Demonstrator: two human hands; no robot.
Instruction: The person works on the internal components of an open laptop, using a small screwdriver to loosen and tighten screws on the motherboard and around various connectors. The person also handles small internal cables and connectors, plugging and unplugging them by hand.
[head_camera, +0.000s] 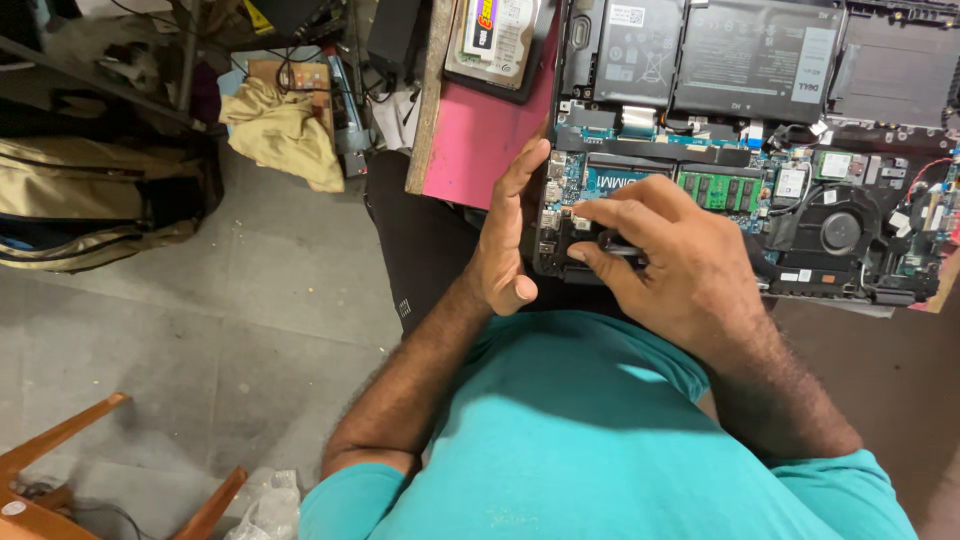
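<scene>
The opened laptop (760, 150) lay bottom-up on the counter (480, 140), its cover off, and filled most of the far right of the view. Its long dark battery (700, 50) ran along the far side, with the green circuit board, the memory stick (718, 190) and the round fan (838, 232) nearer the person. A pink mat (490, 130) covered the counter to the left of the laptop, and a bare hard drive (495, 35) rested on it at the far edge.

The left hand (505, 240) stood flat and upright against the near left edge of the laptop, fingers straight and together, thumb bent; it gripped nothing and seemed only to steady the chassis. The right hand (665, 265) was curled over the near left corner of the board, thumb and fingers closed around a slim dark tool (622, 245), probably a small screwdriver, though its tip was hidden beneath the fingers.

By the look of it, the step in hand was work on a fastener or small part in that corner, with the machine braced from the side. The next move would call for keeping the tool square on its seat, with light and even pressure, and for the bracing hand to hold the laptop from sliding on the mat. Which part the tip met could not be told.

Left of the counter lay grey floor, with a tan bag (90, 200) and a yellow cloth (285, 130).
</scene>
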